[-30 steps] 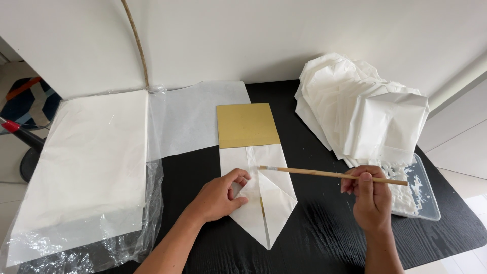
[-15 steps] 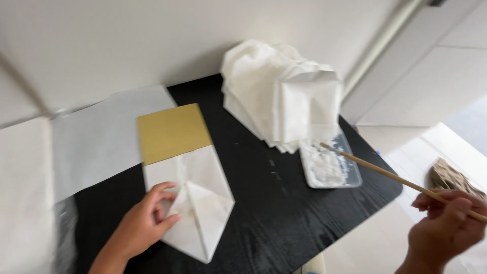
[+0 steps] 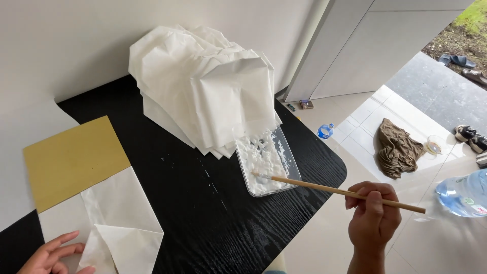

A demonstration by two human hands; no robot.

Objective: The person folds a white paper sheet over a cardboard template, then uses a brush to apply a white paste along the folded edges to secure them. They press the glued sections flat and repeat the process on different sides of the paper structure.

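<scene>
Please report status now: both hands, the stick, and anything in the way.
Right hand grips wooden stick, tip in clear paste tray. Left hand flat on folded white paper. Nothing between stick and tray; stack of white bags behind.

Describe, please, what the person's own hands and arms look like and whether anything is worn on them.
Both are bare. The right hand shows no glove, ring or watch, and its wrist and forearm carry no sleeve. Only the fingers and part of the left hand are in view at the bottom edge, also without glove or ring; its wrist is out of frame.

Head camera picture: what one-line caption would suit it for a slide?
Right hand dips a wooden brush into a clear tray of white paste; left hand rests on folded white paper.
</scene>
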